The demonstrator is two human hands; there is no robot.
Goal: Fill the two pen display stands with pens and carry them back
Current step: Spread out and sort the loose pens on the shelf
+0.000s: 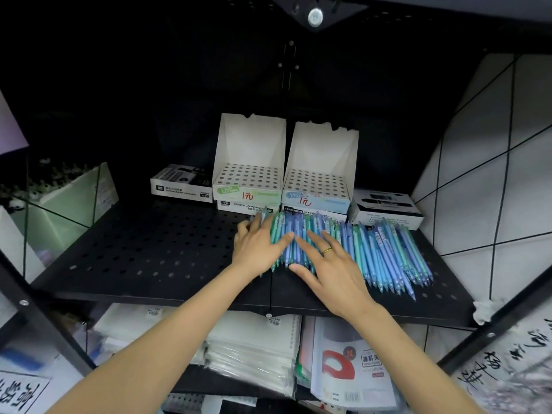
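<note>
blue and green pens lie heaped at centre frame on the shelf; i rest left hand and right hand spread flat on them, gripping none. both stands above are empty; filling and carrying remain.

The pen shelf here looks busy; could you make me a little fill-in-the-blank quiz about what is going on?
1. The holes of the two pen display stands hold ____ pens.
2. Both hands lie on the pile of blue and green ____ on the black shelf.
3. The ring sits on a finger of the ____ hand.
4. The stand with the green label stands to the ____ of the stand with the blue label.

Missing words: no; pens; right; left
</note>
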